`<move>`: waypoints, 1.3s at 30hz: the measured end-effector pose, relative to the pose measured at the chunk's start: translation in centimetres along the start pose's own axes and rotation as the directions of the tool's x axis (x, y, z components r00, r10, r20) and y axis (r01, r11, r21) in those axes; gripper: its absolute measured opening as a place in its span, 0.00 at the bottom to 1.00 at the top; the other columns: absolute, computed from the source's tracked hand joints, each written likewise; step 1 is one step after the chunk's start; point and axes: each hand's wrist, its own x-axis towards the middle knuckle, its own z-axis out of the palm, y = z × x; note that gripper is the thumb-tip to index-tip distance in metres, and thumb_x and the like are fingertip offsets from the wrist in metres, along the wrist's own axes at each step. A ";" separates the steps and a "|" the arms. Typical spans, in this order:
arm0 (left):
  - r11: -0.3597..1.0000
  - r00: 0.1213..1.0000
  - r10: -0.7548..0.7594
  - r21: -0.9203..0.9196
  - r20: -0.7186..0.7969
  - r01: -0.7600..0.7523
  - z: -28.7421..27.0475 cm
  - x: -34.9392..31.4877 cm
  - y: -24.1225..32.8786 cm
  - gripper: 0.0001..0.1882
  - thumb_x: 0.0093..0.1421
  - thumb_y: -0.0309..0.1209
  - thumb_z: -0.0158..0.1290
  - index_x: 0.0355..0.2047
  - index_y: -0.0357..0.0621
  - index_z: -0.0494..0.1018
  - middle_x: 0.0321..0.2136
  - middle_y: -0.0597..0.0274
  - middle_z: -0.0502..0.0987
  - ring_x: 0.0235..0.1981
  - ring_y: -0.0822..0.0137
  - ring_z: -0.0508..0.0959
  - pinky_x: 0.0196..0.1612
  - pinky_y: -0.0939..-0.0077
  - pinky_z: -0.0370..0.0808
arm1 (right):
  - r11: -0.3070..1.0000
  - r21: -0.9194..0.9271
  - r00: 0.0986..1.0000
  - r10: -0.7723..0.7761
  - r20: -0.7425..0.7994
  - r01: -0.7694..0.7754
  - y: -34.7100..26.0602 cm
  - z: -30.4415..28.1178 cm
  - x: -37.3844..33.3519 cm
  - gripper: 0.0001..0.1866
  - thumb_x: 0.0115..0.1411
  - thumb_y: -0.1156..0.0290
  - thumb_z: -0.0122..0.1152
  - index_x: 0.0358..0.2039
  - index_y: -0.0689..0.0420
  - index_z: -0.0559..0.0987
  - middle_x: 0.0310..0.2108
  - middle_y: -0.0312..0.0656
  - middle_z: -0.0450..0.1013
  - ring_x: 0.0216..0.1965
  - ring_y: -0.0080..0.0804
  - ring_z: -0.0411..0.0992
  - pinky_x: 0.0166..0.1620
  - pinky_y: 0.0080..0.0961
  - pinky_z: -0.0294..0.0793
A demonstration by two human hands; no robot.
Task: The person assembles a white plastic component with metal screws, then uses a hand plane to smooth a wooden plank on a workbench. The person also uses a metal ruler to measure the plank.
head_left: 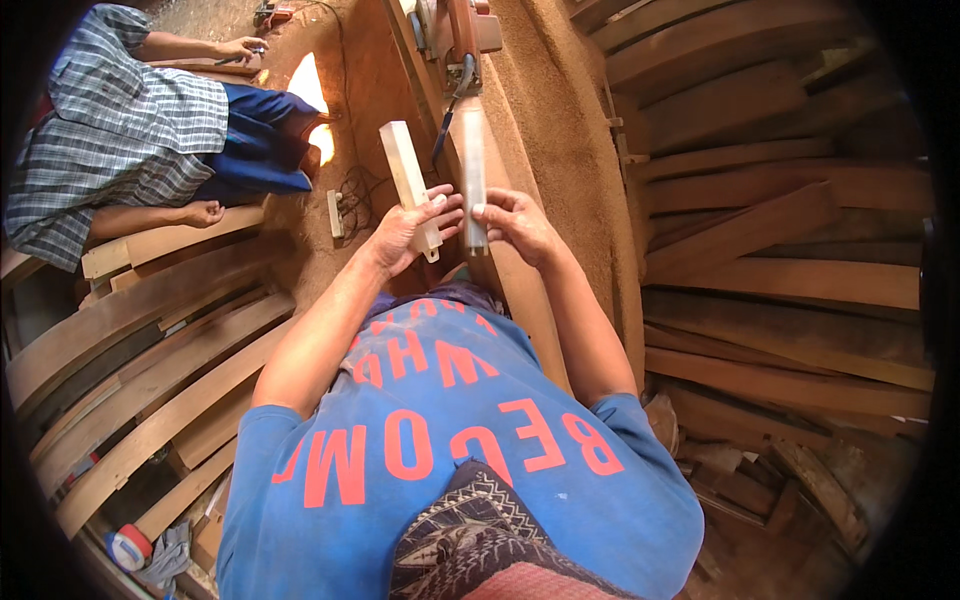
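My left hand [412, 236] holds a pale, squared wooden strip [404, 163], its thumb across the lower part and the other fingers stretched out beyond it. A small notch or tab shows at that strip's near end. Close beside it, my right hand [522, 228] pinches a second pale strip [474, 145], greyer and almost upright in view, between thumb and fingers. The two strips stand side by side, a gap between them. Beneath both hands runs a long wooden beam [520, 215], with sawdust along it.
A power tool [462, 40] with a dark cable lies at the beam's far end. Boards are stacked at left [150, 330] and right [790, 280]. A person in a checked shirt [130, 125] is at far left. A white socket strip [335, 214] lies on the sawdust-covered floor.
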 end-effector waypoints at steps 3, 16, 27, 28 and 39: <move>0.997 0.992 -0.008 -0.081 0.124 0.018 0.3 -4.1 0.7 0.37 0.66 0.45 0.61 0.68 0.39 0.62 0.61 0.51 0.73 0.59 0.57 0.77 0.59 0.57 0.78 | 0.977 0.162 0.966 0.100 0.239 -0.141 0.2 4.2 -2.4 0.24 0.67 0.65 0.66 0.56 0.67 0.75 0.43 0.48 0.81 0.42 0.30 0.82 0.44 0.25 0.83; 0.950 0.810 0.189 -0.106 -0.556 -0.295 -3.8 -14.6 -0.8 0.16 0.68 0.25 0.58 0.54 0.31 0.74 0.47 0.49 0.81 0.49 0.57 0.83 0.53 0.57 0.83 | 0.993 -0.107 0.998 -0.044 -0.048 0.039 5.8 15.0 -7.0 0.21 0.68 0.70 0.65 0.60 0.64 0.76 0.45 0.46 0.80 0.43 0.28 0.80 0.46 0.25 0.83; 0.951 0.685 0.209 -0.019 -0.698 -0.310 -7.8 -22.0 -3.6 0.13 0.66 0.26 0.60 0.49 0.33 0.77 0.46 0.53 0.82 0.46 0.62 0.83 0.50 0.57 0.84 | 0.970 -0.233 0.990 -0.094 -0.109 0.066 9.1 21.3 -7.8 0.12 0.65 0.74 0.67 0.47 0.67 0.84 0.35 0.43 0.82 0.35 0.25 0.80 0.41 0.24 0.82; 0.947 0.685 0.212 -0.028 -0.698 -0.321 -8.0 -22.2 -3.7 0.13 0.66 0.26 0.60 0.49 0.33 0.77 0.45 0.53 0.83 0.45 0.62 0.83 0.50 0.57 0.84 | 0.972 -0.228 0.990 -0.092 -0.107 0.065 9.3 21.5 -7.8 0.12 0.65 0.74 0.67 0.46 0.67 0.84 0.34 0.43 0.82 0.35 0.25 0.80 0.40 0.24 0.82; 0.936 0.636 0.215 -0.028 -0.741 -0.350 -7.3 -22.3 -2.9 0.12 0.65 0.29 0.62 0.45 0.34 0.79 0.41 0.54 0.84 0.38 0.65 0.83 0.41 0.67 0.83 | 0.979 -0.198 0.994 -0.068 -0.091 0.049 7.1 22.0 -8.0 0.12 0.65 0.71 0.65 0.42 0.67 0.85 0.31 0.42 0.82 0.32 0.24 0.79 0.38 0.24 0.80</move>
